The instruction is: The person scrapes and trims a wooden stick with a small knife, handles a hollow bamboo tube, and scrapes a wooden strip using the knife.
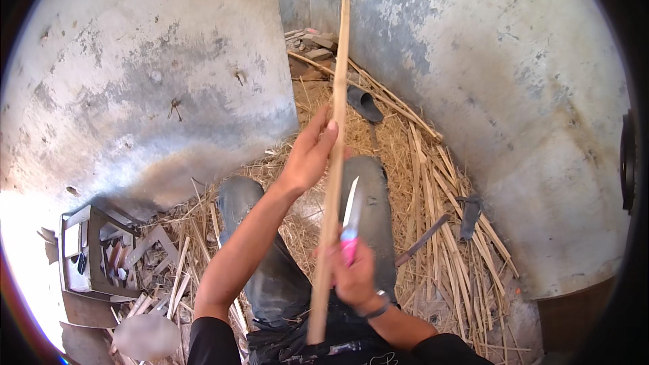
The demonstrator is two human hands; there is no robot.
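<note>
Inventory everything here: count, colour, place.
Long strip: one, tan, held
Knife: one, pink handle, held
Loose strips: many, tan, floor
Shavings: uncountable, yellowish, floor
Slippers, apparently: two, dark, floor
Bar: one, dark, right
Boxy object: one, grey, left
Round blur: one, pale, lower left
Rubble: several, grey, far corner
Walls: several, grey, around
Disc: one, black, right
Band: one, greyish, right wrist
Legs: two, grey, bottom
Left hand: one, on strip
Right hand: one, on knife

Head view: wide fisheye, looks down and forward over the lap [277, 287]; left hand [309, 157], right hand [353, 277] close, walls [514, 74] farther.
</note>
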